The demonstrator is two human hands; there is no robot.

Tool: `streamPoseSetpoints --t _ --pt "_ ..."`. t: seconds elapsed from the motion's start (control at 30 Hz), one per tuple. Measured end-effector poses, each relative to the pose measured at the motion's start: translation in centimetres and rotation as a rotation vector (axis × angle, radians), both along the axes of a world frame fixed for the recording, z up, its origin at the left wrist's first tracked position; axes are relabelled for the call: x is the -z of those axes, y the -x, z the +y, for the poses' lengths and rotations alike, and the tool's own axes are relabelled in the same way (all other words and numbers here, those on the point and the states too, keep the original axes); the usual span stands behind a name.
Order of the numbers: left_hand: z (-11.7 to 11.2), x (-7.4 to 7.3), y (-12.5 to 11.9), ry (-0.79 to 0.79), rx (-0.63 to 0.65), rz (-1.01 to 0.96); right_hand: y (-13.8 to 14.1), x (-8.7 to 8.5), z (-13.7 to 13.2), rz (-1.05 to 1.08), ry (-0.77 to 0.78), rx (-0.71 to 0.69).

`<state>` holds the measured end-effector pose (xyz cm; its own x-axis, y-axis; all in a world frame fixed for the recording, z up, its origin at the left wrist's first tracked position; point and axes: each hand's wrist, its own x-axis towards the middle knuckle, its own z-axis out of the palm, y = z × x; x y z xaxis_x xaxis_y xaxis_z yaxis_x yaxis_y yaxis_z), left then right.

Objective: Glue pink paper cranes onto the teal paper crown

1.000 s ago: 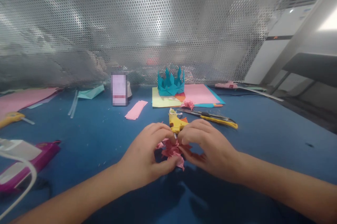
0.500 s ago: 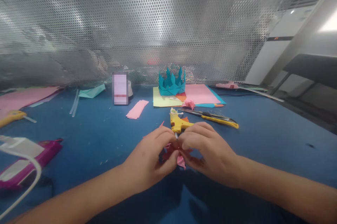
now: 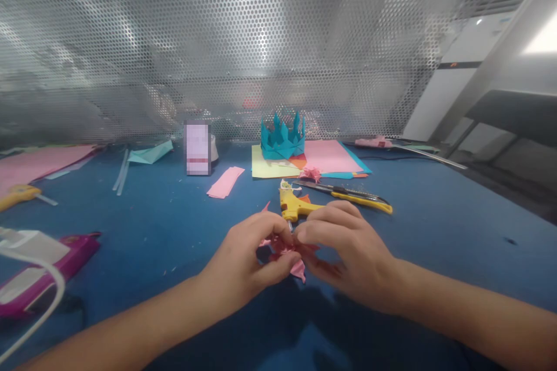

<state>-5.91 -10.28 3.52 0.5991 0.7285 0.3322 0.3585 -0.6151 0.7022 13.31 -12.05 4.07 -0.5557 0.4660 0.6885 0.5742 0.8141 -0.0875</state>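
Over the blue table (image 3: pixel 165 226), my left hand (image 3: pixel 243 263) and my right hand (image 3: pixel 343 249) meet at a small folded pink and red paper piece (image 3: pixel 287 252). Both hands pinch it between thumb and fingers, left from the left side, right from the right. Most of the paper is hidden by my fingers; a pink tip pokes out below. A yellow glue gun (image 3: pixel 292 205) lies just behind my fingertips.
A yellow utility knife (image 3: pixel 348 195), a small pink paper flower (image 3: pixel 310 173), a teal paper crown (image 3: pixel 282 137) on coloured sheets (image 3: pixel 331 156), a pink slip (image 3: pixel 225 182), and a magenta case (image 3: pixel 43 269) with a white cable at left. Perforated metal screen (image 3: pixel 243 51) behind.
My hands stay together on the paper piece; the fingers have shifted slightly, closing tighter on it. The other things on the table have not moved.
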Motion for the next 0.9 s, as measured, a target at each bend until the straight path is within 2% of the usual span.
streamPoseSetpoints --t 0.17,0.27,0.57,0.9 --pt "-0.4 -0.6 -0.1 0.021 0.015 -0.023 0.0 0.3 0.0 0.029 0.019 -0.021" --pt "-0.5 -0.8 -0.1 0.021 -0.029 -0.051 -0.2 0.5 0.2 0.073 0.002 -0.028" --pt "0.1 0.0 0.0 0.002 -0.049 -0.057 -0.3 0.4 0.8 0.07 -0.032 -0.001" --pt "0.5 -0.3 0.2 0.116 -0.081 -0.094 -0.7 0.5 1.3 0.039 0.001 -0.032"
